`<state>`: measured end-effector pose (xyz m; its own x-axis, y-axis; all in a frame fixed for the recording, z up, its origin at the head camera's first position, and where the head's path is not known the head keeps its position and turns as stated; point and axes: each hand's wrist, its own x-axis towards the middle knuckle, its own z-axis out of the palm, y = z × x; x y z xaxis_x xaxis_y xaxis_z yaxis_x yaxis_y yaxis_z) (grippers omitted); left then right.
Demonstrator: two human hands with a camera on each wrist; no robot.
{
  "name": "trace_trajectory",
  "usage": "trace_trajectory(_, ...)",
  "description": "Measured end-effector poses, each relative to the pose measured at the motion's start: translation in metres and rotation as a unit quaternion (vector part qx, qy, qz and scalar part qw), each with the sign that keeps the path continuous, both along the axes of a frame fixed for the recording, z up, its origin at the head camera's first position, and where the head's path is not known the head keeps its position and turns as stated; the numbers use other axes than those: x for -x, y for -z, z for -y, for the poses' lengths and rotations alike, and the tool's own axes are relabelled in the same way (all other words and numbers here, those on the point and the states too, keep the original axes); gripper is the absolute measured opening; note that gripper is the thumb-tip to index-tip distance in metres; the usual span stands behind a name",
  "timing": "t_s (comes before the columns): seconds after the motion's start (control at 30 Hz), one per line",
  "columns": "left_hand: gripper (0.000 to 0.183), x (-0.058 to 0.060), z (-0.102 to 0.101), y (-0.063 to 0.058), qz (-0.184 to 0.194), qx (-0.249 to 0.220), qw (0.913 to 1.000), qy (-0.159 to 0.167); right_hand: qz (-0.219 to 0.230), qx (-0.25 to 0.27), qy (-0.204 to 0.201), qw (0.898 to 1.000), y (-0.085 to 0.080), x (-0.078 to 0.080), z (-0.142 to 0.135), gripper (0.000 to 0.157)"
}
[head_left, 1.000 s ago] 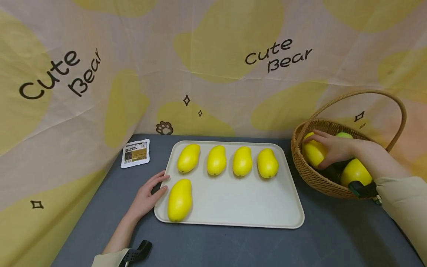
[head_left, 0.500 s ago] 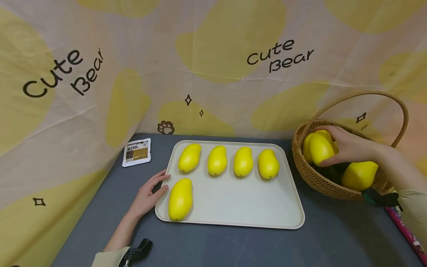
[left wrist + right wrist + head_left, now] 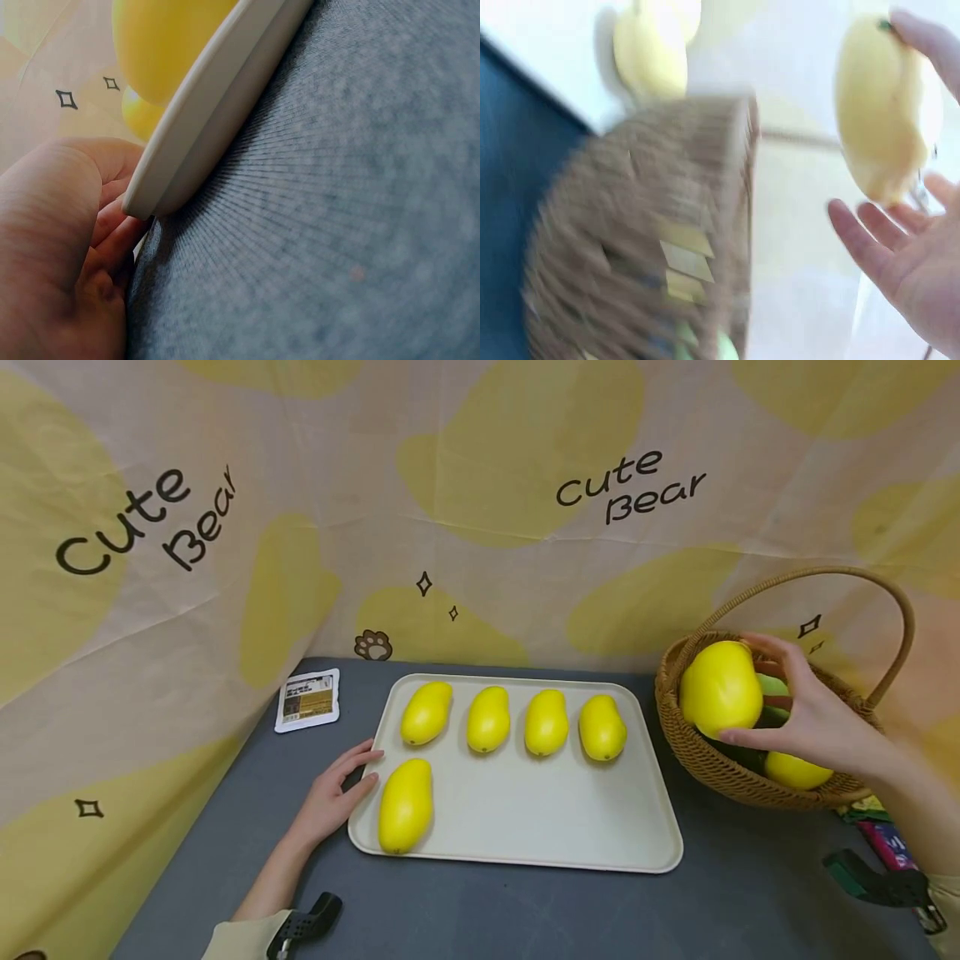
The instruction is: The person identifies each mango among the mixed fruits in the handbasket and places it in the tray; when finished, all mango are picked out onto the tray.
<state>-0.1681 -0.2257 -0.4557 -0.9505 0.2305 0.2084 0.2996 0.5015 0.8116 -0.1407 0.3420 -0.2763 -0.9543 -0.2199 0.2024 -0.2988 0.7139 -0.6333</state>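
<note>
The fruits (image 3: 722,687) are yellow, the tray (image 3: 555,814) off-white.

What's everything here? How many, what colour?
Table: one, grey, under tray
Tray: one, white, on table
Fruits: five, yellow, on tray
Basket: one, brown, beside tray
Held fruit: one, yellow, by basket
Basket contents: count unclear, yellow, green, inside
Sachet: one, white, brown, beside tray
Packaging: count unclear, multicoloured, beside basket
Cloth: count unclear, yellow patterned, behind table
Cameras: two, black, near sleeves
Sleeves: two, beige, near cameras
Left hand: one, bare, touching tray
Right hand: one, bare, gripping fruit
</note>
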Motion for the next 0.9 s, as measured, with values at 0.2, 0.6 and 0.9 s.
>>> trace_trajectory(0.2, 0.037, 0.0, 0.003, 0.002, -0.001, 0.006, 1.0, -0.002, -0.009, 0.071, -0.004, 0.997, 0.019, -0.011, 0.043, 0.11)
trace_trajectory(0.6, 0.037, 0.003, 0.005, 0.007, 0.0, 0.015, 0.9999, -0.005, 0.048, 0.128, -0.046, 0.99, 0.083, -0.009, 0.129, 0.107)
trace_trajectory(0.9, 0.037, 0.005, 0.004, 0.005, 0.006, 0.016, 0.9998, -0.007, 0.083, 0.134, -0.053, 0.986, 0.117, -0.008, 0.187, 0.111)
